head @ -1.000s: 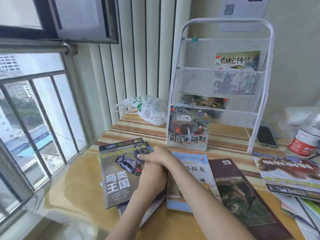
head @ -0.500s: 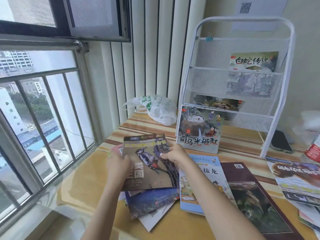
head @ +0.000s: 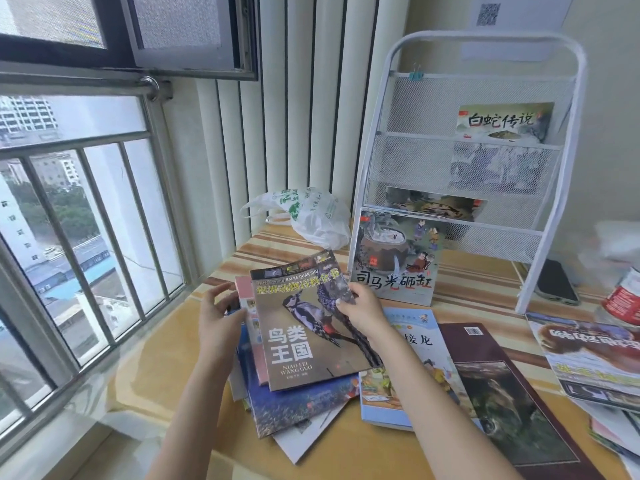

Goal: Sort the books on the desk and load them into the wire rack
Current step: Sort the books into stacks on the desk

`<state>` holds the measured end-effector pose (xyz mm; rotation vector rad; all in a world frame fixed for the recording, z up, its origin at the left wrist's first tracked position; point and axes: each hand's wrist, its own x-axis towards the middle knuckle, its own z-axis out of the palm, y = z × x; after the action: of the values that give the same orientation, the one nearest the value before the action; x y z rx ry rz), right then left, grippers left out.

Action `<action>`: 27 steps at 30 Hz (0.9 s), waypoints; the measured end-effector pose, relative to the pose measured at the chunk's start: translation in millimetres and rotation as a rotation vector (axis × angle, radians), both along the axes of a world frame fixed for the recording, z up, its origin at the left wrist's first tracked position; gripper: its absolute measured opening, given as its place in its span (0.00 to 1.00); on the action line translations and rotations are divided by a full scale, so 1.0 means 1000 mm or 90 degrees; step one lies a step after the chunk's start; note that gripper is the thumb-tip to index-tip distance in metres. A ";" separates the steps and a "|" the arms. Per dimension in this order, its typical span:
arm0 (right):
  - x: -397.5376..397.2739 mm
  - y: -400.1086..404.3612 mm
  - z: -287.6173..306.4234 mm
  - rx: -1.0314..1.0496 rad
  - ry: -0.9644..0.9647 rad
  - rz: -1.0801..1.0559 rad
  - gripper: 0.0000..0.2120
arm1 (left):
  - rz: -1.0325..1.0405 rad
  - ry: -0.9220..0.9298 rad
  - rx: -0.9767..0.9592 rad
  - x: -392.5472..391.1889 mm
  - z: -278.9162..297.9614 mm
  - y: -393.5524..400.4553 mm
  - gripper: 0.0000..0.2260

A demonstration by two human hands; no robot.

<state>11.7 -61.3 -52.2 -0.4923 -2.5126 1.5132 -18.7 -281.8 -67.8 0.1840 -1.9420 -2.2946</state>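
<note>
My right hand (head: 363, 308) pinches the right edge of a brown bird book (head: 304, 327) with a woodpecker on its cover, raised a little over a messy pile (head: 294, 407) of books at the desk's left. My left hand (head: 218, 318) hovers by the book's left edge with fingers spread, beside a pink book (head: 246, 296) beneath. The white wire rack (head: 471, 140) stands at the back right with a book (head: 504, 121) in its top pocket and another (head: 433, 204) lower down. A picture book (head: 394, 258) leans against the rack's foot.
A light blue book (head: 412, 358) and a dark brown one (head: 502, 393) lie to the right of the pile. More books (head: 588, 355) are stacked at the right edge. A plastic bag (head: 311, 216), a phone (head: 556, 280) and a bottle (head: 623, 299) sit near the rack. A barred window lies left.
The bird book has been lifted off the pile and shifted right. My left hand came out from under my right arm, held the book's left edge, then let go of it.
</note>
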 end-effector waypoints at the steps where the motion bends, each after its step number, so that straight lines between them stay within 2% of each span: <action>1: 0.001 0.000 -0.001 0.013 0.003 0.005 0.23 | -0.002 -0.001 -0.041 -0.001 -0.001 0.001 0.20; 4: 0.003 0.000 -0.004 0.029 0.017 0.010 0.24 | -0.031 0.001 -0.210 -0.001 -0.004 0.004 0.15; 6: 0.003 0.000 -0.005 -0.003 0.034 -0.009 0.24 | -0.030 -0.002 -0.418 -0.001 -0.004 0.011 0.13; 8: 0.006 0.001 -0.003 -0.039 0.055 -0.030 0.23 | -0.038 0.008 -0.598 0.002 0.000 0.021 0.17; 10: 0.010 0.003 -0.001 -0.050 0.068 -0.041 0.24 | -0.044 0.064 -0.655 0.007 0.006 0.031 0.22; 11: 0.012 0.004 0.000 -0.053 0.068 -0.041 0.24 | -0.048 0.105 -0.630 0.011 0.010 0.035 0.21; 13: 0.019 0.010 0.002 -0.057 0.060 -0.031 0.22 | -0.054 0.178 -0.480 0.018 0.017 0.042 0.12; 15: 0.029 0.021 0.002 -0.013 0.061 -0.044 0.19 | -0.060 0.188 -0.349 0.025 0.024 0.048 0.07; 18: 0.050 0.054 0.001 0.167 0.042 -0.198 0.18 | -0.079 0.161 -0.238 0.027 0.033 0.053 0.06; 19: 0.058 0.065 -0.001 0.190 0.013 -0.242 0.18 | -0.084 0.153 -0.222 0.026 0.034 0.053 0.04; 21: 0.072 0.079 -0.006 0.174 -0.041 -0.259 0.18 | -0.110 0.121 -0.201 0.024 0.035 0.055 0.04; 23: 0.078 0.081 -0.010 0.135 -0.041 -0.238 0.17 | -0.155 0.079 -0.181 0.024 0.035 0.062 0.03; 25: 0.076 0.075 -0.009 0.048 -0.014 -0.229 0.16 | -0.197 0.046 -0.162 0.025 0.035 0.071 0.01; 27: 0.072 0.069 -0.004 -0.047 -0.012 -0.202 0.15 | -0.236 0.028 -0.155 0.027 0.035 0.081 0.03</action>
<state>84.1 7.7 -56.7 -0.8729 -2.2629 1.4847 8.6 -200.8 -32.7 -0.2713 -2.3744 -2.2055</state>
